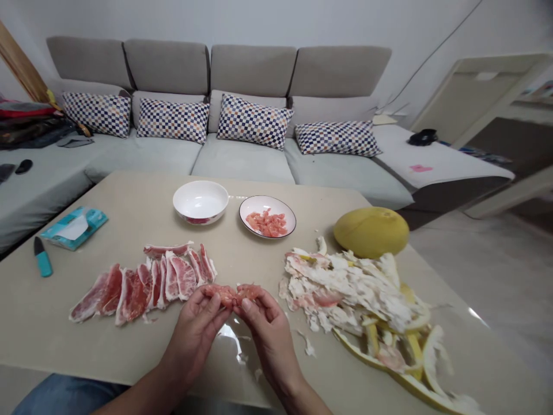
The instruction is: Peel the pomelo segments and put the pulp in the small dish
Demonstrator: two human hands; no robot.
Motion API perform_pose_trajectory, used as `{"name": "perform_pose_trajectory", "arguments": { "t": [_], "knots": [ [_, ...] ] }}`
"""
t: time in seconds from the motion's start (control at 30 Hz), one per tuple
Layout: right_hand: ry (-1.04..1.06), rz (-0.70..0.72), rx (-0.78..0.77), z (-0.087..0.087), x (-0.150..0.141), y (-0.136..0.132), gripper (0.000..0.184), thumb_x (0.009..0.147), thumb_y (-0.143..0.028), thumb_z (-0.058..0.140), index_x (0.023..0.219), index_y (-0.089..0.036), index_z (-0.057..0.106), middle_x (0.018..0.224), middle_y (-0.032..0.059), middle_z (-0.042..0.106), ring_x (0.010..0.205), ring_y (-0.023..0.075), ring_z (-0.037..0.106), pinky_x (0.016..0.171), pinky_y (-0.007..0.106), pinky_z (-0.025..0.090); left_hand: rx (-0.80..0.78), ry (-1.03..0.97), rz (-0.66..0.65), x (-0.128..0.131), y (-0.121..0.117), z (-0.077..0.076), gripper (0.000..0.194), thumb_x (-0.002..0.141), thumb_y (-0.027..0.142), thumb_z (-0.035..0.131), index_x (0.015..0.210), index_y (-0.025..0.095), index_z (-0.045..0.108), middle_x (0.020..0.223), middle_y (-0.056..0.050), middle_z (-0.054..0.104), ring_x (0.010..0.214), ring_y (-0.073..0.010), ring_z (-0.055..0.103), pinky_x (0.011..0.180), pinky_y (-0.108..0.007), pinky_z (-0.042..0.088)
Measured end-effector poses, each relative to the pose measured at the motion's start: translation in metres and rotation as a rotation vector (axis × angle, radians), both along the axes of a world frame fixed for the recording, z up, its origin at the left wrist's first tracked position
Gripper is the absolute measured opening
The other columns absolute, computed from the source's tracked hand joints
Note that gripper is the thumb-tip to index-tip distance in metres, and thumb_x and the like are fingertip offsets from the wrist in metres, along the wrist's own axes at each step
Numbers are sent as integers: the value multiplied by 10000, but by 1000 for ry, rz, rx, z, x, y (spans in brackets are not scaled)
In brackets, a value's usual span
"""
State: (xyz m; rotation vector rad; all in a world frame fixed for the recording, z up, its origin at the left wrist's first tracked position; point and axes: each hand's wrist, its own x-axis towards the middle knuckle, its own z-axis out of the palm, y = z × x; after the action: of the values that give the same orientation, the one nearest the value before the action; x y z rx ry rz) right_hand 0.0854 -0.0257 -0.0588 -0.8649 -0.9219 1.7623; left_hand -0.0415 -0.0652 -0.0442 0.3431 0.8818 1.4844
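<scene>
My left hand (199, 323) pinches one end of a peeled pomelo segment (228, 295), its pink pulp bare. The other end is between the fingers of my right hand (266, 324), and the flesh looks partly split in the middle. To the left lies a row of pomelo segments (142, 285) still in pale skin. A pile of white pith and yellow peel (349, 291) spreads to the right. Beyond my hands, a dark-rimmed plate (247, 203) holds pieces of pink pulp (268, 222).
A white bowl (201, 202) stands left of the plate. At the back right sits a whole yellow pomelo (371, 231). A teal-handled knife (42, 258) and a tissue pack (75, 226) lie at the table's left. A grey sofa (242, 158) runs behind the table.
</scene>
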Motion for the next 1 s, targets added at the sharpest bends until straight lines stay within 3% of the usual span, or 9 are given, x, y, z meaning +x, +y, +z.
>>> {"name": "perform_pose_trajectory", "arguments": {
  "t": [0.17, 0.4, 0.57, 0.73, 0.87, 1.0],
  "knots": [
    [19, -58, -16, -7, -7, -7, 247, 763, -350, 732, 946, -206, 648, 987, 50, 664, 970, 205, 616, 909, 350, 503, -16, -80, 20, 2, 0, -1, 92, 837, 230, 656, 888, 171, 605, 908, -27, 666, 935, -135, 629, 975, -303, 462],
    [55, -75, -73, -2, -2, -3, 219, 771, -368, 728, 908, -205, 677, 973, 34, 649, 935, 168, 609, 882, 303, 515, -109, -238, 138, -7, 6, 3, 71, 815, 137, 654, 825, 162, 588, 874, -36, 663, 932, -154, 649, 991, -365, 480],
    [65, -17, -126, 4, 5, 1, 268, 753, -398, 741, 937, -207, 703, 1010, 46, 664, 887, 158, 624, 824, 284, 528, -89, -334, 1, -11, 7, 5, 117, 868, 119, 535, 790, 129, 622, 836, -61, 652, 852, -152, 638, 957, -381, 497],
    [44, -7, -117, 5, 8, 2, 258, 758, -411, 732, 922, -213, 711, 1003, 56, 677, 918, 175, 620, 780, 274, 528, -121, -302, -9, -14, 6, 3, 81, 845, 117, 568, 860, 136, 645, 848, -59, 650, 837, -146, 634, 855, -308, 518],
    [-17, 1, -79, 3, 10, 2, 295, 765, -446, 713, 946, -213, 711, 1054, 76, 676, 979, 210, 613, 814, 315, 519, -86, -170, -72, -15, 5, 3, 49, 829, 179, 629, 862, 145, 640, 807, -34, 634, 719, -113, 602, 700, -237, 502],
    [-82, 67, 27, 1, 10, 1, 312, 804, -448, 671, 1012, -216, 690, 1065, 77, 682, 1015, 225, 614, 943, 372, 460, -59, 20, -225, -10, 3, 2, 226, 856, 349, 611, 915, 133, 637, 829, -55, 644, 627, -101, 560, 609, -235, 464]
  ]
}}
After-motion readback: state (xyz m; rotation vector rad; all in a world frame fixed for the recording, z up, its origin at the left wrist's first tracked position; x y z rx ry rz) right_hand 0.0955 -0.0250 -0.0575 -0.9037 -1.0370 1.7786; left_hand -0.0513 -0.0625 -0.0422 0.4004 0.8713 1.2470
